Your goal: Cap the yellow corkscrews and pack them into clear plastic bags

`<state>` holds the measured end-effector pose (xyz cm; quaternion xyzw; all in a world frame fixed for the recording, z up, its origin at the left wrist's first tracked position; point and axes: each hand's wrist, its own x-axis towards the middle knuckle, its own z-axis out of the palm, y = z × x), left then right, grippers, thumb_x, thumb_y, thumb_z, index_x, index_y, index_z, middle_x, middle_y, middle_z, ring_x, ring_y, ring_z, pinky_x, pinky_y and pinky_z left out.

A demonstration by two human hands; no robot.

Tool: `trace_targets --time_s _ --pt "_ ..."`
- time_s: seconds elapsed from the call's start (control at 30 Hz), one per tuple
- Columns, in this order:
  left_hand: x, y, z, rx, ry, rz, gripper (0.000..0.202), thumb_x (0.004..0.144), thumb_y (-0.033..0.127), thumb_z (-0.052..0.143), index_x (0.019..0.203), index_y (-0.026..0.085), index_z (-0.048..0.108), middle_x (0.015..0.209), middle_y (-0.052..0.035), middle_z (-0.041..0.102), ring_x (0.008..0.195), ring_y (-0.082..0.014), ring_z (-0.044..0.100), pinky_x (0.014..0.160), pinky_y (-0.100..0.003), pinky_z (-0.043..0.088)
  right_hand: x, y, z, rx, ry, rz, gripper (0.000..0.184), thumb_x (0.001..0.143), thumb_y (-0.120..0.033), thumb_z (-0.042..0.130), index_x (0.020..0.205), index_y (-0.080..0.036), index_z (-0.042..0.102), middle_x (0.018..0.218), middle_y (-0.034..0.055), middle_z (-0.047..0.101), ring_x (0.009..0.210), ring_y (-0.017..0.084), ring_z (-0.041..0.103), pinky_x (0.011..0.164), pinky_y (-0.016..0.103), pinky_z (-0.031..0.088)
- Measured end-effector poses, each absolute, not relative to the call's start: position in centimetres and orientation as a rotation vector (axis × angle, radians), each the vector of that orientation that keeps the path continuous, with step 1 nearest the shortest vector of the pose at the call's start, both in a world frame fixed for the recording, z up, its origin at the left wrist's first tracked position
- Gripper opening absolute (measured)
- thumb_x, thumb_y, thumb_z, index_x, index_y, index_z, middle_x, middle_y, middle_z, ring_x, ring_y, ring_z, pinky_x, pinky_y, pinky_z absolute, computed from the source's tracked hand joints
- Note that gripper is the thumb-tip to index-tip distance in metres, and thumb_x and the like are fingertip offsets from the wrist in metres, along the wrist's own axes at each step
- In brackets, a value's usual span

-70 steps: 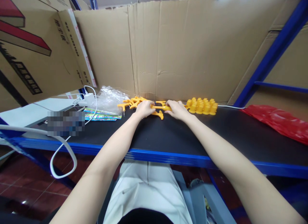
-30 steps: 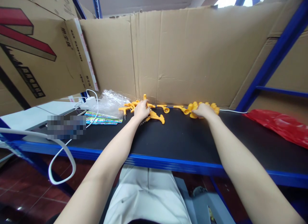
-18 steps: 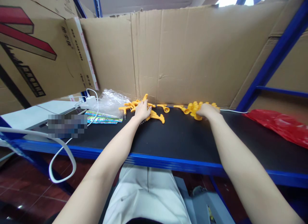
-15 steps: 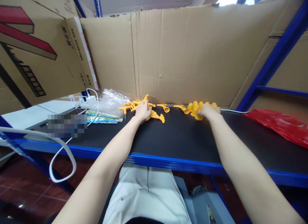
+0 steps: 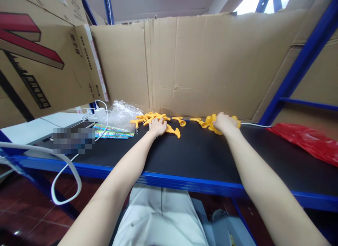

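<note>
My left hand (image 5: 157, 127) lies on a pile of yellow T-handled corkscrews (image 5: 150, 116), its fingers somewhat apart over the handles. A metal spiral shows under one handle at the pile's left end. Just right of this hand is a yellow bumpy-handled piece (image 5: 174, 131). My right hand (image 5: 224, 122) is curled over a cluster of yellow knobbly pieces (image 5: 210, 122); its fingertips and whatever they grip are hidden. Between the hands, two yellow pieces with cup-shaped ends, the left one (image 5: 181, 123) and the right one (image 5: 202, 124), rest along the back edge.
A clear plastic bag (image 5: 120, 114), colourful packets (image 5: 113, 131) and white cables (image 5: 75, 168) lie left. At right is a red plastic bag (image 5: 306, 138). A cardboard wall (image 5: 211, 66) closes the back of the black shelf (image 5: 192, 156), which has a blue front rail (image 5: 190, 180).
My left hand has lowered onto the pile, and the corkscrew handle that stood up at its fingers is down. My right hand has shifted slightly left over the cluster. The view has tilted slightly.
</note>
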<state>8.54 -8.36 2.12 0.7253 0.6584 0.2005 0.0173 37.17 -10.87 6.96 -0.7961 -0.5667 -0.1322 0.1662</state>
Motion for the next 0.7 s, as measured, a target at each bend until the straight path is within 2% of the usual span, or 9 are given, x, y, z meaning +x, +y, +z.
trace_targets --time_s 0.1,0.27,0.4,0.53,0.63,0.7 --pt "8.8 -8.4 1.9 2.251 2.06 0.62 0.069 0.08 0.063 0.028 0.136 0.023 0.034 0.142 -0.0151 0.029 0.132 -0.0338 0.022 0.102 -0.053 0.021 35.1 -11.6 6.8 -2.301 -1.704 -0.371 0.034 0.081 -0.029 0.053 0.107 -0.008 0.056 0.103 0.0237 0.061 0.099 0.031 0.059 0.074 0.038 0.044" --pt "9.1 -8.5 1.7 2.258 2.035 0.678 0.061 0.081 0.057 0.035 0.133 0.024 0.038 0.147 -0.0138 0.02 0.134 -0.0332 0.018 0.101 -0.055 0.023 32.4 -11.1 5.5 -2.05 -1.962 -0.512 0.032 0.088 -0.033 0.039 0.106 -0.011 0.055 0.098 0.0196 0.064 0.092 0.03 0.061 0.073 0.038 0.042" --pt "9.2 -8.3 1.5 2.305 1.993 0.742 0.047 0.085 0.045 0.036 0.125 0.024 0.046 0.146 -0.0118 0.022 0.133 -0.0298 0.021 0.101 -0.053 0.026 30.6 -9.6 4.8 -1.939 -2.093 -0.527 0.038 0.09 -0.039 0.032 0.106 -0.013 0.055 0.101 0.017 0.064 0.093 0.028 0.061 0.076 0.037 0.041" --pt "9.2 -8.2 1.4 2.368 1.969 0.765 0.04 0.088 0.039 0.035 0.121 0.023 0.05 0.143 -0.0107 0.028 0.131 -0.027 0.025 0.102 -0.051 0.027 28.4 -8.1 4.4 -1.991 -2.248 -0.435 0.051 0.087 -0.051 0.035 0.109 -0.01 0.056 0.11 0.0197 0.061 0.103 0.03 0.056 0.083 0.041 0.038" --pt "9.2 -8.5 1.4 2.37 1.97 0.743 0.04 0.089 0.039 0.029 0.121 0.024 0.05 0.142 -0.01 0.03 0.13 -0.0272 0.025 0.102 -0.056 0.024 26.8 -7.0 4.0 -2.055 -2.279 -0.388 0.058 0.085 -0.054 0.038 0.113 -0.008 0.056 0.115 0.0208 0.058 0.108 0.03 0.053 0.088 0.044 0.034" --pt "9.2 -8.7 1.5 2.351 1.985 0.709 0.044 0.09 0.044 0.025 0.123 0.026 0.048 0.141 -0.0097 0.031 0.131 -0.028 0.025 0.102 -0.06 0.019 26.0 -6.4 3.7 -2.093 -2.261 -0.382 0.056 0.084 -0.052 0.041 0.114 -0.008 0.057 0.116 0.0202 0.058 0.109 0.03 0.052 0.09 0.044 0.032"
